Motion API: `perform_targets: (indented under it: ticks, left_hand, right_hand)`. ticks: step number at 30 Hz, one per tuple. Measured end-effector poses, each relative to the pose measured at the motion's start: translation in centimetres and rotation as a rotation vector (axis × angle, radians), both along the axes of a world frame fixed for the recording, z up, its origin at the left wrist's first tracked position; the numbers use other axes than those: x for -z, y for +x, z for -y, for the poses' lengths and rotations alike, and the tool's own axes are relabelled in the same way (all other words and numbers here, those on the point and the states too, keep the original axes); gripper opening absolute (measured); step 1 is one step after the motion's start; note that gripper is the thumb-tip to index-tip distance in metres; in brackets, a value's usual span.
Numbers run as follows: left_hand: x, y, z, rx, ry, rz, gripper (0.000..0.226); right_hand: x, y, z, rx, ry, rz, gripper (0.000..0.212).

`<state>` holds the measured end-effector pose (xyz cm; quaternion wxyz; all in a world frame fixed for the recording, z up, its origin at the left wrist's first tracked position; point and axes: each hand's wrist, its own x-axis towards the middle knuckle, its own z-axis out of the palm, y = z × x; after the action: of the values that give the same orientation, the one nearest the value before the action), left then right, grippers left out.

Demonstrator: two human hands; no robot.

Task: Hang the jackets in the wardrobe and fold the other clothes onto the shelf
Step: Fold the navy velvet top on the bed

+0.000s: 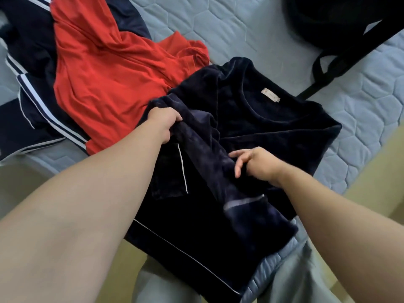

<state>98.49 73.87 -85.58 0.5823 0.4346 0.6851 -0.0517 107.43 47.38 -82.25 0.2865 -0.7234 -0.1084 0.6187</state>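
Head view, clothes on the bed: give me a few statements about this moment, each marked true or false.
1. The left hand grips a fold of the navy velvet top. True.
2. The red garment lies spread over the navy velvet top. False: it lies to the top's left, and the top's edge overlaps it.
3. A label shows inside the top's neckline. True.
4. The right hand rests flat on the bare mattress. False: it holds the top's fabric.
5. The navy velvet top hangs from a hanger. False: it lies on the mattress.
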Motion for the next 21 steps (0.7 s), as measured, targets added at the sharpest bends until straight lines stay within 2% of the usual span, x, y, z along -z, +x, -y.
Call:
perform_targets:
  ticks: [2, 5, 6, 10, 13, 15, 18, 21]
  left_hand:
    - [0.4, -0.5, 0.5, 0.054, 0.071, -0.051, 0.027]
    - [1.4, -1.4, 1.1, 0.086, 0.155, -0.11, 0.034]
    - [1.5, -1.7, 1.3, 0.109, 0.195, -0.136, 0.038]
    - [0.4, -3.5, 3.5, 0.329, 0.514, -0.334, 0.049]
    - [-1.1, -5.6, 7.8, 0.345, 0.644, -0.309, 0.041]
    - [-1.9, -7.6, 11.4, 0.359, 0.614, -0.265, 0.035]
    - [-2.5, -10.9, 16.7, 0.361, 0.476, -0.281, 0.033]
    - [-2.2, -13.8, 21.0, 0.311, 0.171, -0.331, 0.04]
  right_hand:
    - [0.8, -0.6, 1.2, 0.074, -0.075, 0.062, 0.048]
    - [1.7, -2.5, 1.7, 0.204, -0.168, 0.094, 0.02]
    - [1.9, -3.3, 1.7, 0.174, -0.202, 0.11, 0.021]
    - [2.8, -6.4, 1.4, 0.082, -0.341, 0.169, 0.059]
    - [2.8, -7.3, 1.4, 0.038, -0.427, 0.062, 0.065]
    - [2.3, -7.9, 1.9, -0.072, -0.488, -0.019, 0.065]
    - [1.4, -8.7, 2.8, -0.252, -0.561, -0.044, 0.064]
    - [1.0, -9.9, 4.1, -0.114, -0.572, -0.128, 0.052]
